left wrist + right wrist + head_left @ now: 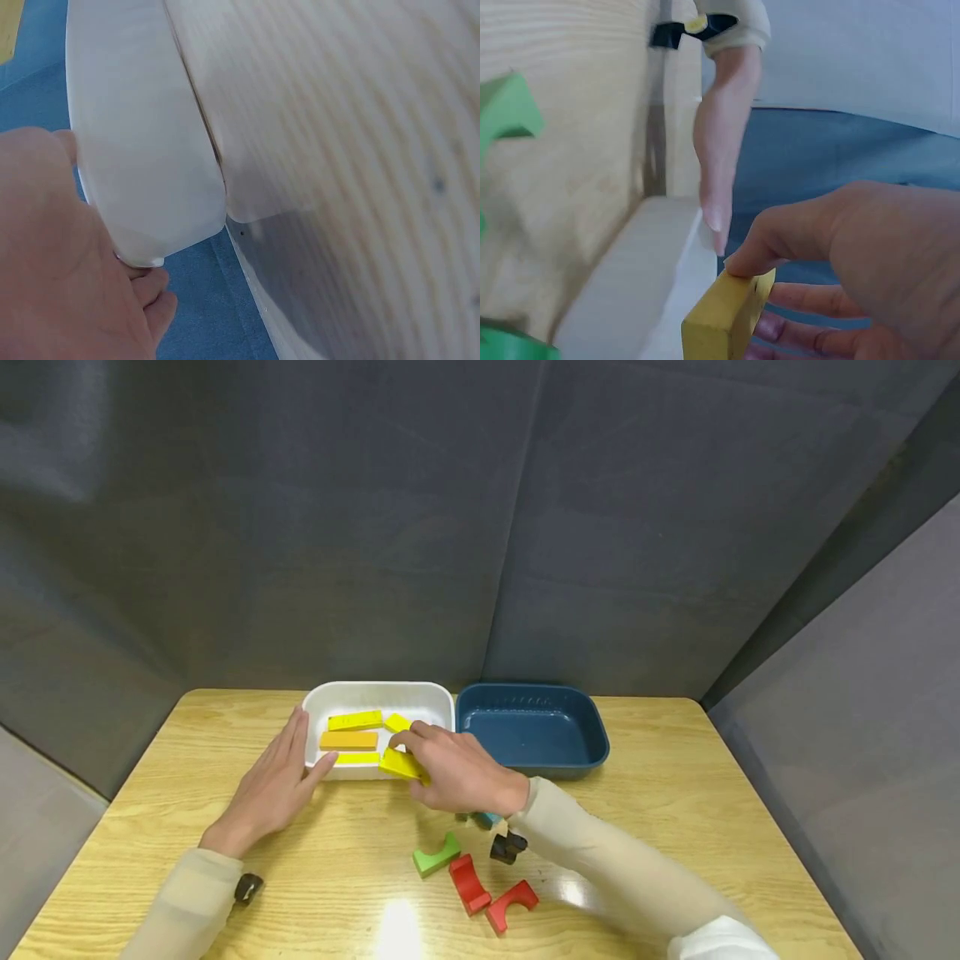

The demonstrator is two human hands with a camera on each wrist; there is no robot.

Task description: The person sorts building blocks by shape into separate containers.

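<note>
My right hand [417, 753] pinches a yellow block [397, 765] between thumb and fingers, right over the front rim of the white tray [375, 687]. The right wrist view shows the same yellow block [724, 319] under my thumb, beside the tray's rim [630, 285]. Inside the tray lie a yellow bar [355, 720], an orange bar [348, 740], another yellow bar [357, 758] and a small yellow piece [396, 722]. My left hand [281, 768] lies flat on the table, fingers straight, thumb against the tray's front left corner. In the left wrist view, my palm [52, 262] is next to the tray's wall [142, 150].
An empty dark blue tray [532, 687] stands just right of the white one. On the wooden table [675, 777] near me lie a green arch block [437, 856], two red arch blocks [468, 883] [512, 904] and a teal block [487, 818] half hidden under my right wrist. Grey curtains close off the back.
</note>
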